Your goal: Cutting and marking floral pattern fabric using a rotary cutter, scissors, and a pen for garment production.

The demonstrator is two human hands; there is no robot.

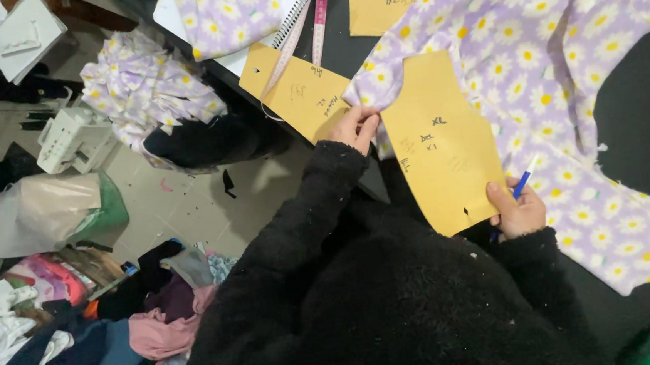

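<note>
A yellow-brown paper pattern piece (436, 147) lies on lilac fabric printed with daisies (532, 58), spread over a black table (644, 111). My left hand (353, 126) pinches the pattern's upper left corner together with the fabric edge. My right hand (516, 210) presses the pattern's lower right edge and holds a blue and white pen (524, 178). Both sleeves are black and fuzzy.
Two more paper pattern pieces (298, 92) (382, 0), a pink measuring tape (320, 21) and a spiral notebook (288, 8) lie at the table's far end. More daisy fabric (144, 88) hangs off the edge. Clothes piles (58, 327) and a white machine (74, 136) sit on the floor.
</note>
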